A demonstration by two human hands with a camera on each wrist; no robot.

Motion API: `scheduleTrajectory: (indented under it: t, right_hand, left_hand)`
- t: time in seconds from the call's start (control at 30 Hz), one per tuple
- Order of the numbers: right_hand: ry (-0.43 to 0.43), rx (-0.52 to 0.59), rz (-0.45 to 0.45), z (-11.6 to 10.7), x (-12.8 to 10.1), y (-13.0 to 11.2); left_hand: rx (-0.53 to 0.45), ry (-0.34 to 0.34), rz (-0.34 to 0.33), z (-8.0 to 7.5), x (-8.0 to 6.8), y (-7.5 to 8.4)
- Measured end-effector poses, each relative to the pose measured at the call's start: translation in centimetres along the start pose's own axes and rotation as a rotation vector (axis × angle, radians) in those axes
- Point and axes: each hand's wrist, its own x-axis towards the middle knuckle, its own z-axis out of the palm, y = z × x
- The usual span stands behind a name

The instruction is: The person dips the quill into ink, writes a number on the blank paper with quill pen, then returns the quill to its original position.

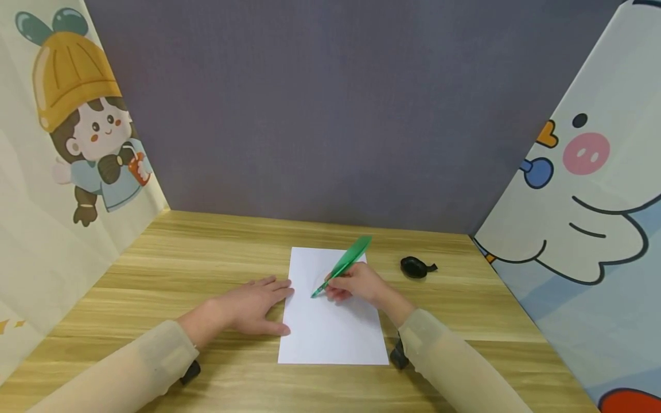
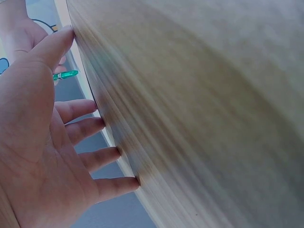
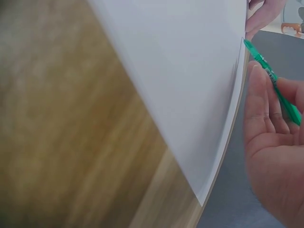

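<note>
A white sheet of paper (image 1: 330, 338) lies on the wooden table. My right hand (image 1: 358, 284) pinches a green pen (image 1: 338, 268) with a broad leaf-shaped top, its tip at the paper's upper middle. In the right wrist view the thumb and fingers close round the pen (image 3: 268, 71), and a faint line shows near its tip. My left hand (image 1: 255, 307) lies flat at the sheet's left edge, fingers spread, with fingertips and thumb touching the edge. The left wrist view shows those fingers (image 2: 85, 130) straight against the surface.
A small black rounded object with a short tail (image 1: 414, 267) lies on the table right of the paper. A grey panel (image 1: 320, 115) stands behind the table (image 1: 222, 246). Cartoon-printed sheets flank both sides. Black wrist devices (image 1: 399, 355) show under the sleeves.
</note>
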Motion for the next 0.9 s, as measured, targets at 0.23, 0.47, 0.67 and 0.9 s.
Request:
scheduleTrajectory:
  t: [0.23, 0.47, 0.67, 0.9]
  right_hand:
    - [-0.015, -0.011, 0.006, 0.0, -0.1, 0.1]
    - [-0.031, -0.022, 0.001, 0.0, -0.4, 0.1]
    - [-0.051, -0.017, -0.003, 0.2, -0.7, 0.0]
    - [-0.064, -0.029, -0.011, 0.4, -1.0, -0.2]
  left_hand:
    - [-0.002, 0.001, 0.000, 0.1, 0.1, -0.1]
    - [0.000, 0.000, -0.003, 0.1, 0.1, -0.1]
    - [0.001, 0.000, -0.001, 0.2, 0.2, -0.2]
    - [-0.003, 0.003, 0.001, 0.2, 0.2, -0.1]
